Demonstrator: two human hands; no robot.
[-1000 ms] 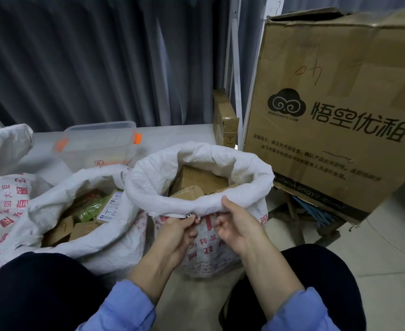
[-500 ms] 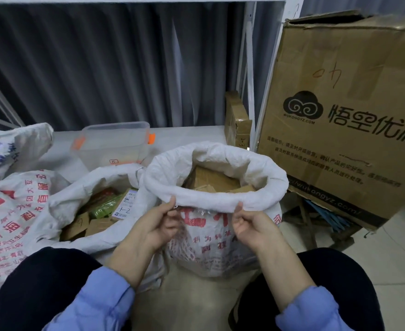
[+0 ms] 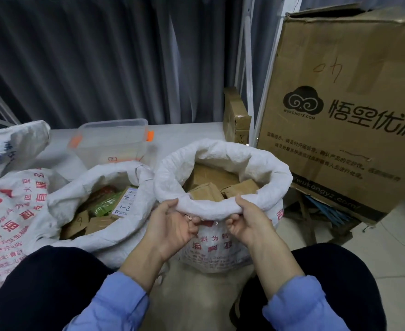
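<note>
1. At 9 o'clock in the view a white woven sack (image 3: pixel 13 211) lies slumped. It is covered in red Chinese print that is too creased to read whole.
2. Beside it an open sack (image 3: pixel 115 235) shows cartons and a green packet. A white label (image 3: pixel 125 206) among them carries a handwritten mark like "Z-1". At this sack's 12 o'clock stands a clear tub (image 3: pixel 113 142) with orange clips.
3. The left hand (image 3: pixel 170 225) pinches the rolled rim of the middle sack (image 3: pixel 220 151) at the rim's 7 o'clock, with the thumb on top and the fingers curled beneath.
4. The middle sack stands upright on the floor between the person's knees, with brown parcels (image 3: pixel 211 177) inside. The hands partly hide the red characters on its front.
5. The right hand (image 3: pixel 249 220) pinches the same rim at 5 o'clock in the same way.
6. The step looks like rolling the cuff down. To do it well, turn both hands together in small bites, then shift round the mouth, so the roll stays even and the sack does not tip.
7. At 2 o'clock a big carton (image 3: pixel 340 115) bears a cloud logo, "WUKONGYZ.COM", the bold characters 悟空优租 and a red scrawl above.
</note>
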